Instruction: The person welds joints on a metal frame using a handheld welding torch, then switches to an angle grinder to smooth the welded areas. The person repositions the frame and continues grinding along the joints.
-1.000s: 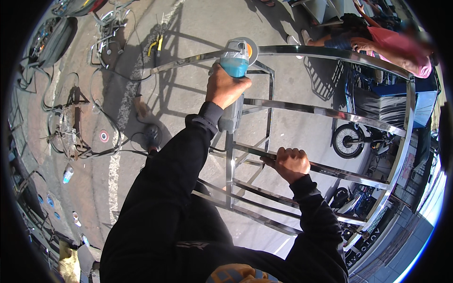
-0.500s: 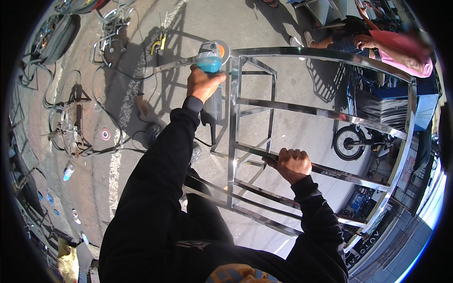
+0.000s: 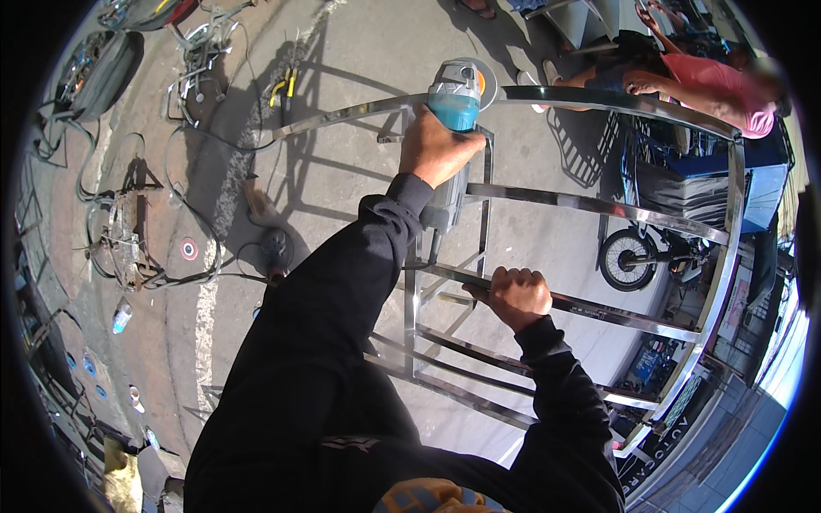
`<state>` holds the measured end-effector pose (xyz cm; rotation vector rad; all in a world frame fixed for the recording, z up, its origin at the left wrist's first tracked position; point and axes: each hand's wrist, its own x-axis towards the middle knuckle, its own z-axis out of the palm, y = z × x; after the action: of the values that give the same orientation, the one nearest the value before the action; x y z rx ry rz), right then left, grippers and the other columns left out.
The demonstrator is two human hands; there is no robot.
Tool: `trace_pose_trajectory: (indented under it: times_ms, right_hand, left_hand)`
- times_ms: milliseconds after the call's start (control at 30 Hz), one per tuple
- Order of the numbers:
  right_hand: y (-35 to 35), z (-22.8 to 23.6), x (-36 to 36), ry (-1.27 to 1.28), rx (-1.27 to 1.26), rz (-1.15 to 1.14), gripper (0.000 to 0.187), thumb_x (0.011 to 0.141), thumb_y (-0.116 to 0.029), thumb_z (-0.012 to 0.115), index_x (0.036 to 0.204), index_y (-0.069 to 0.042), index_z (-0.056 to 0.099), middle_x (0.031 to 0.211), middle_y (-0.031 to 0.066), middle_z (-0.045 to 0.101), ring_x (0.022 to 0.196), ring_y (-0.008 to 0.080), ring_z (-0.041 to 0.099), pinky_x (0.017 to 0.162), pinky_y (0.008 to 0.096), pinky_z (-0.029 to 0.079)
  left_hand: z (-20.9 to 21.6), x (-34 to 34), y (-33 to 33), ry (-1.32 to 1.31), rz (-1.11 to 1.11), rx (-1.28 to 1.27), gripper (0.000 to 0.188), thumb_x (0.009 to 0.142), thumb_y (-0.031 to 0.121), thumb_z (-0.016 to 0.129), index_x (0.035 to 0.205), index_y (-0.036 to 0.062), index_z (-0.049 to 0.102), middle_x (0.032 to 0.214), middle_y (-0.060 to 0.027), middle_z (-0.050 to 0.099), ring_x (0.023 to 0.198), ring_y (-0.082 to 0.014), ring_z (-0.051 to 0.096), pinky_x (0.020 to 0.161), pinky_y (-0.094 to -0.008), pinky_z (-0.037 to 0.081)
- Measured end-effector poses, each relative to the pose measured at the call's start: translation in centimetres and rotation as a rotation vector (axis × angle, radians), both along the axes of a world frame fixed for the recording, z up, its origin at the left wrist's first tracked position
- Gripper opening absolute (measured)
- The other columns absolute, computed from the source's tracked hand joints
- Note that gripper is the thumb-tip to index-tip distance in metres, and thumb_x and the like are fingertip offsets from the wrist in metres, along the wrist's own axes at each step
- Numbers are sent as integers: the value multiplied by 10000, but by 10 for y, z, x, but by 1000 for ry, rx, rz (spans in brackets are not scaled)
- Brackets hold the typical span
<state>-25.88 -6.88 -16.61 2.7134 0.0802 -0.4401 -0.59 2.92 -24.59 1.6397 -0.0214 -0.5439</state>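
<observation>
My left hand is closed round the teal and grey body of an angle grinder, held upright with its head pointing away from me. The grinder's disc is at the far rail of a shiny metal frame; whether it touches the metal I cannot tell. My right hand grips one of the crossbars of that frame, fingers wrapped over it. The grinder and my left arm hide part of the frame's left side.
A person in a pink top sits at the far right, near a parked motorcycle. Cables, a yellow-handled tool, a rusty metal piece and a round disc lie on the ground to the left.
My left hand has carried the grinder to the right along the far rail, past the frame's left upright. My right hand keeps its grip on the crossbar.
</observation>
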Motion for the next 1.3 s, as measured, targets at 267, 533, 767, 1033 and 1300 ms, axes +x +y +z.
trace_pose_trajectory:
  times_ms: [267,533,767,1033,1300]
  right_hand:
    - [-2,4,1,29,3,-16,612,842,-681,675,651,-106,594,582,53,624,542,229,634,552,344,497]
    - [-4,9,3,64,-2,-17,603,845,-658,681,688,-80,615,586,41,610,561,217,637,571,333,509]
    - [-6,6,1,5,24,-4,625,834,-681,694,610,-113,559,553,60,607,509,233,620,511,353,477]
    - [-11,5,-2,17,0,-9,629,841,-692,675,617,-116,559,555,56,611,519,233,622,520,348,478]
    - [-10,3,-3,-7,10,17,624,844,-691,673,645,-108,578,580,60,626,533,235,629,516,344,475]
  left_hand:
    - [-4,-6,3,6,-20,-19,653,687,299,759,1122,-101,483,983,-288,688,902,-410,717,801,-439,584]
    - [-55,4,26,75,50,91,694,680,298,803,1151,-96,479,1010,-278,703,936,-408,718,827,-431,582]
    - [-76,10,33,31,69,95,711,684,310,803,1161,-95,464,1013,-271,712,934,-412,720,840,-425,580]
    - [-95,18,43,71,76,182,752,690,329,814,1176,-106,438,1040,-289,703,956,-408,720,868,-416,581]
    - [-64,15,29,56,18,100,703,691,275,783,1168,-105,433,992,-246,712,915,-356,724,841,-405,578]
